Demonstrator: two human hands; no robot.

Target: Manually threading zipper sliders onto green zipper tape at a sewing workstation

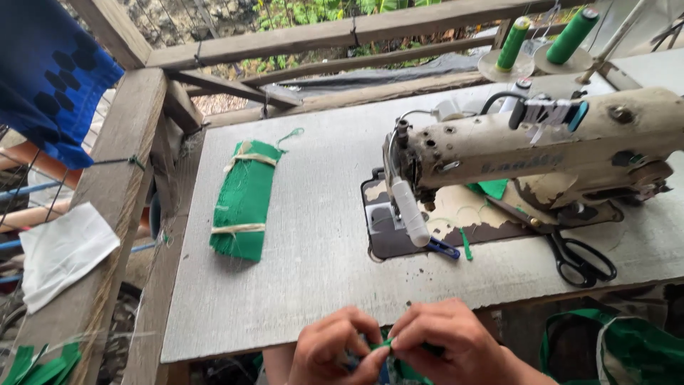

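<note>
My left hand and my right hand meet at the bottom edge of the view, just in front of the table's near edge. Both pinch a small piece of green fabric between fingertips. More green cloth shows below the hands, mostly hidden. A tied bundle of green fabric strips lies on the grey table, far left of the hands. The worn cream sewing machine stands beyond the hands to the right.
Black scissors lie right of the machine's bed. Two green thread cones stand at the back right. A wooden post and rail frame the left side, with white cloth and a blue garment there. Green fabric sits lower right.
</note>
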